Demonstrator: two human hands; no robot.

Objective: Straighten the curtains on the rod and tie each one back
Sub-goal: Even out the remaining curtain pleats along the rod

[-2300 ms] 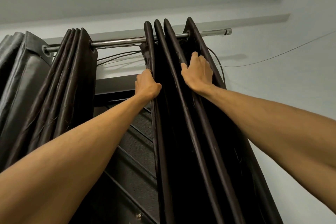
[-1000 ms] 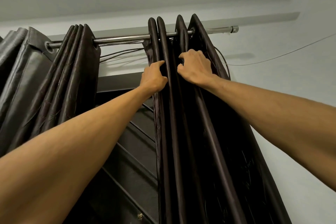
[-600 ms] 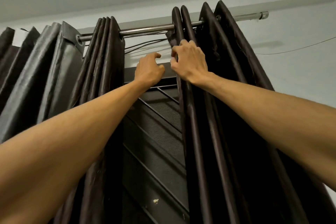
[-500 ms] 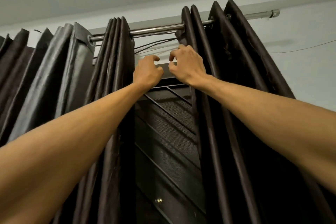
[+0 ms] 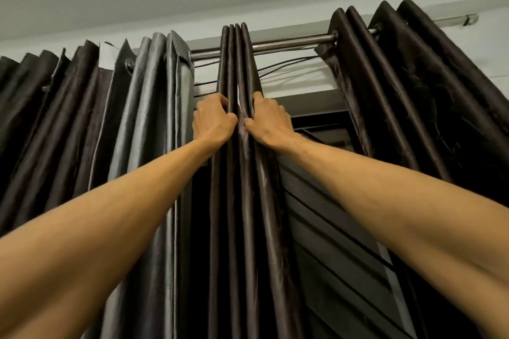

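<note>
A chrome curtain rod (image 5: 292, 42) runs across the top under the ceiling. A narrow bunch of dark brown curtain folds (image 5: 237, 63) hangs from it in the middle. My left hand (image 5: 212, 120) grips the left folds of this bunch, and my right hand (image 5: 268, 121) grips the right folds, both a little below the rod. A second dark curtain (image 5: 399, 85) hangs bunched at the right end of the rod. A wider grey-brown curtain (image 5: 110, 107) hangs in folds on the left.
Behind the curtains is a dark window frame with slanted bars (image 5: 330, 223). Thin cables (image 5: 286, 66) run along the wall just under the rod. The rod's end cap (image 5: 470, 19) sits at the far right against the pale wall.
Both hands let go of the right curtain and moved left onto the middle bunch of folds, which they now grip. The view swung left, showing more of the left curtain.
</note>
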